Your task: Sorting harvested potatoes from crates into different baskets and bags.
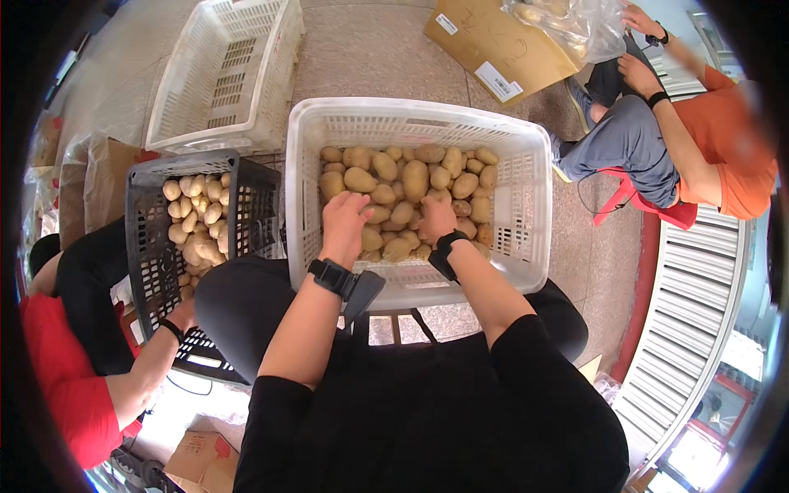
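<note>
In front of me stands a white plastic crate (419, 111) with slotted walls, holding a layer of many potatoes (415, 179) of mixed sizes. My left hand (345, 220) rests over the potatoes on the left side, its fingers apart and nothing visibly gripped. Right of the crate's middle, my right hand (437, 219) reaches down among the potatoes with its fingertips touching them. Whether those fingers hold a potato is hidden by the hand. Each of my wrists carries a black strapped device.
To my left is a black plastic crate (234, 161) of smaller potatoes, where a person in red reaches in. A white crate (253, 117) lies beyond it. At the far right, a person in orange sits on a red stool (678, 215) near a cardboard box (487, 46) and a plastic bag (601, 28).
</note>
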A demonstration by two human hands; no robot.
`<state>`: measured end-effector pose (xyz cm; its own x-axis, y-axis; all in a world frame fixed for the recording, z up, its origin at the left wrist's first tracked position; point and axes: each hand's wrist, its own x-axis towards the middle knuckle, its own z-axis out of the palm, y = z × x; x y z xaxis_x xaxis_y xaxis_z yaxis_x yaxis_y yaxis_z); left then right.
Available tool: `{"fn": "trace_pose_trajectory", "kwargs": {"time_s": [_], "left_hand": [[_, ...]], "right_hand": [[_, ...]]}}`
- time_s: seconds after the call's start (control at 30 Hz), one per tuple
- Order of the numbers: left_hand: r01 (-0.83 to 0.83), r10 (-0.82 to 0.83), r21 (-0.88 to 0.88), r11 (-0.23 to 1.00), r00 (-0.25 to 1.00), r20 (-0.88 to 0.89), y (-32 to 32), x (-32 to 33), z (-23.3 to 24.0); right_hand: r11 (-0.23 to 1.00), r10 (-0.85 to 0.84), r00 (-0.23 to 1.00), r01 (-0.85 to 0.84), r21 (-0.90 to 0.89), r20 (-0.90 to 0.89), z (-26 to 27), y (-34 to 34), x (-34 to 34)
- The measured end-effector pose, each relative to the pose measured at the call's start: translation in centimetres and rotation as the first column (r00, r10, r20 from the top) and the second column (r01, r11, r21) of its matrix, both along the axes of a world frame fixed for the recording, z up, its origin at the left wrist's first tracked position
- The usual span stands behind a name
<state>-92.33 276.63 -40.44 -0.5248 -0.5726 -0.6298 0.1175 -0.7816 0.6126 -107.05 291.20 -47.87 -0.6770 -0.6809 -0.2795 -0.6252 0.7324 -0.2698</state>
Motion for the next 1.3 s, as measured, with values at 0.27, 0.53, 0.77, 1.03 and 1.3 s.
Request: {"fn": "trace_pose_trajectory", "kwargs": {"time_s": [0.27, 0.53, 0.77, 1.03, 1.3], "left_hand": [[0.408, -0.379, -0.126, 0.904, 0.903, 0.203, 0.6, -0.1, -0.4], [0.71, -0.712, 0.056, 0.702, 0.697, 0.084, 1.9, 0.6, 1.6], [0.551, -0.541, 0.141, 0.823, 0.835, -0.105, 1.8, 1.2, -0.1], [0.424, -0.428, 0.142, 0.895, 0.904, 0.001, 1.5, 1.4, 1.0], [0.194, -0.161, 0.067, 0.979, 0.928, -0.335, -0.6, 1.8, 5.1]], "right_hand": [[0.779, -0.237, -0.226, 0.537, 0.324, 0.945, 7.8, -0.6, 0.4], [0.818, -0.181, -0.16, 0.523, 0.239, 0.97, 9.2, -0.8, 4.1], [0.717, 0.187, 0.906, 0.139, -0.683, 0.38, 8.9, -0.1, 7.9], [0.852, 0.077, 0.996, -0.043, -0.521, 0.044, 10.3, 3.2, 10.7], [0.984, -0.061, 0.998, 0.055, -0.168, -0.031, 10.4, 4.5, 11.7]]}}
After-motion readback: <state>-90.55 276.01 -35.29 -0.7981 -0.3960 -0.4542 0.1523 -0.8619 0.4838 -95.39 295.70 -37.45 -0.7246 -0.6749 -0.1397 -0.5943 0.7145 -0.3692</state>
